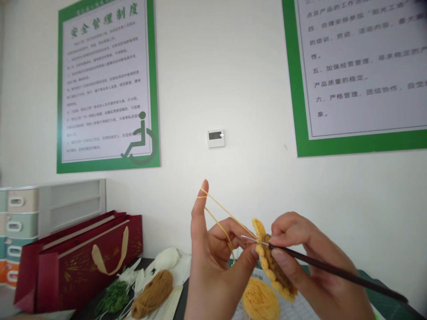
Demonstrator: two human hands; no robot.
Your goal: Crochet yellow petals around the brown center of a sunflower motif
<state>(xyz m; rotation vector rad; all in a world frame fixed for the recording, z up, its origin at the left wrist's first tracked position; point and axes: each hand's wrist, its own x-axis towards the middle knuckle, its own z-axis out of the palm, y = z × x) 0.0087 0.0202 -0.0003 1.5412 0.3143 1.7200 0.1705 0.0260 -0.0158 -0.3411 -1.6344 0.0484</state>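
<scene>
My left hand (220, 258) pinches the edge of a yellow and brown crochet piece (271, 266) between thumb and fingers. Its index finger points up, with yellow yarn (218, 204) looped round it and running down to the piece. In my right hand (307, 253) is a crochet hook (333, 269) with a dark handle, held between thumb and index finger. The hook's metal tip passes by the top of the piece, close to my left fingertips. Below the piece lies a ball of yellow yarn (260, 300), partly hidden.
A dark red gift bag (83, 262) stands at the left beside stacked drawers (23, 226). Brown yarn (154, 293), green yarn (113, 297) and white yarn (167, 258) lie on the table between bag and hands. Behind is a wall with two green-framed posters (108, 84).
</scene>
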